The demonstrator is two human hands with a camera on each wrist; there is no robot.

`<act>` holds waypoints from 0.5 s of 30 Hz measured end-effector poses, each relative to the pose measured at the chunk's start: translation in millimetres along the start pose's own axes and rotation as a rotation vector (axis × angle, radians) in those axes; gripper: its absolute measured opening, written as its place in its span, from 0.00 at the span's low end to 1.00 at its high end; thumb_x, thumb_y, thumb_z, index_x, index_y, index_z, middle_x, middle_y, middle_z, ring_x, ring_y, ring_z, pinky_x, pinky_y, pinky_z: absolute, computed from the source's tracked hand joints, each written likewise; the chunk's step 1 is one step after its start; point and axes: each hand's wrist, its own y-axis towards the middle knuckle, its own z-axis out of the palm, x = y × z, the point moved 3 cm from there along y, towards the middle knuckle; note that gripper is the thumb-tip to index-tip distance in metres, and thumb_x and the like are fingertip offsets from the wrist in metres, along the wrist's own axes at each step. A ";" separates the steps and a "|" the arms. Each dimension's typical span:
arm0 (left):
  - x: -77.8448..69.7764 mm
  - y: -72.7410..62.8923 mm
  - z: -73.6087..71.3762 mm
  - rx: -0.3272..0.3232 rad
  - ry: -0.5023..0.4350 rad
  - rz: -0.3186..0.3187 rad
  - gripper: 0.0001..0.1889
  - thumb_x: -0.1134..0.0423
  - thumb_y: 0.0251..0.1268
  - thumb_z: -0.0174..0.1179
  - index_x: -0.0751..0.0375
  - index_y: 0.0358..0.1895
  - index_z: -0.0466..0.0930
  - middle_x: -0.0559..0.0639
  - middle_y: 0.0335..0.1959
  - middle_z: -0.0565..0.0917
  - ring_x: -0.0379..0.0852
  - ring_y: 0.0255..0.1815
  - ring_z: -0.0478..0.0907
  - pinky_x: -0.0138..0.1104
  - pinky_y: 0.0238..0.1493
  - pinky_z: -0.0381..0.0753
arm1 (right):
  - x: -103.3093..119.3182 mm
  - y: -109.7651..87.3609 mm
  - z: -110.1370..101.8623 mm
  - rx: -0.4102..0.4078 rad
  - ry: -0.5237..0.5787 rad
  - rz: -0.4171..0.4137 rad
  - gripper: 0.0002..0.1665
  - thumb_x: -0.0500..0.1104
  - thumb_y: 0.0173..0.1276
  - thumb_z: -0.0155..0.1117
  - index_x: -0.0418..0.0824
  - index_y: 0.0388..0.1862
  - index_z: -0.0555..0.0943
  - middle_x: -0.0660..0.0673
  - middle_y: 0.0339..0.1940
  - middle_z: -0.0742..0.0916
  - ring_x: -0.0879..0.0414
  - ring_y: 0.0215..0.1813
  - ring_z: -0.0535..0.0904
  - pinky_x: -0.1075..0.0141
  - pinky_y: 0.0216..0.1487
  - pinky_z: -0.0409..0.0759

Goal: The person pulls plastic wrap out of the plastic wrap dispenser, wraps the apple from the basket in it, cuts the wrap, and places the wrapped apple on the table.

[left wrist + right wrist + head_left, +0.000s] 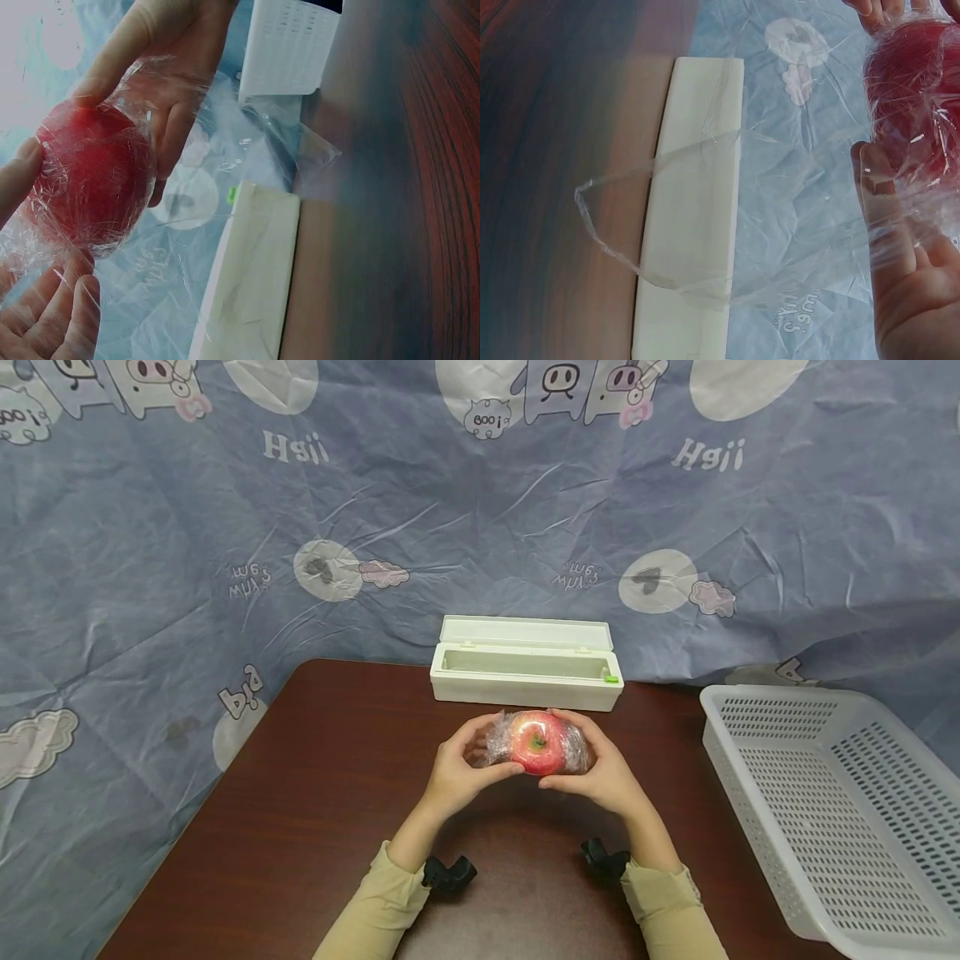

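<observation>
A red apple (537, 745) with its stem facing up is wrapped in clear plastic film (576, 752), held above the dark table. My left hand (467, 764) grips it from the left and my right hand (609, 772) from the right, thumbs on the near side. Bunched film sticks out at both sides of the apple, between it and the palms. In the left wrist view the wrapped apple (97, 176) sits between both hands. A loose flap of film (667, 217) hangs down in the right wrist view. Some fingers are hidden behind the fruit and film.
A white film dispenser box (525, 692) with its lid raised and a green slider stands at the table's back edge. At the right is a white perforated basket (720, 752). A patterned blue-grey cloth (465, 527) hangs behind the brown table (300, 827).
</observation>
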 end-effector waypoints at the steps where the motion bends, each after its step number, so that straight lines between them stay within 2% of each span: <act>1: 0.4 -0.2 0.2 -0.001 0.000 0.001 0.33 0.73 0.42 0.73 0.68 0.58 0.72 0.61 0.45 0.81 0.52 0.43 0.77 0.46 0.45 0.78 | 0.7 0.0 0.2 0.003 -0.001 -0.001 0.53 0.27 0.40 0.78 0.37 0.67 0.64 0.39 0.63 0.71 0.56 0.54 0.72 0.67 0.47 0.78; 8: -1.4 -0.2 -0.5 0.019 -0.040 0.003 0.34 0.74 0.44 0.72 0.69 0.59 0.69 0.62 0.48 0.82 0.47 0.43 0.78 0.50 0.44 0.78 | 7.0 -1.1 0.4 -0.022 -0.074 0.016 0.52 0.29 0.41 0.79 0.40 0.67 0.65 0.42 0.62 0.73 0.55 0.55 0.72 0.68 0.51 0.75; 15: -3.6 0.9 -3.0 0.048 -0.080 0.034 0.27 0.75 0.51 0.67 0.72 0.57 0.71 0.63 0.49 0.81 0.50 0.43 0.79 0.45 0.43 0.79 | 12.8 -2.5 -1.0 -0.044 -0.126 0.025 0.51 0.31 0.41 0.79 0.39 0.66 0.66 0.42 0.58 0.75 0.51 0.53 0.72 0.67 0.50 0.76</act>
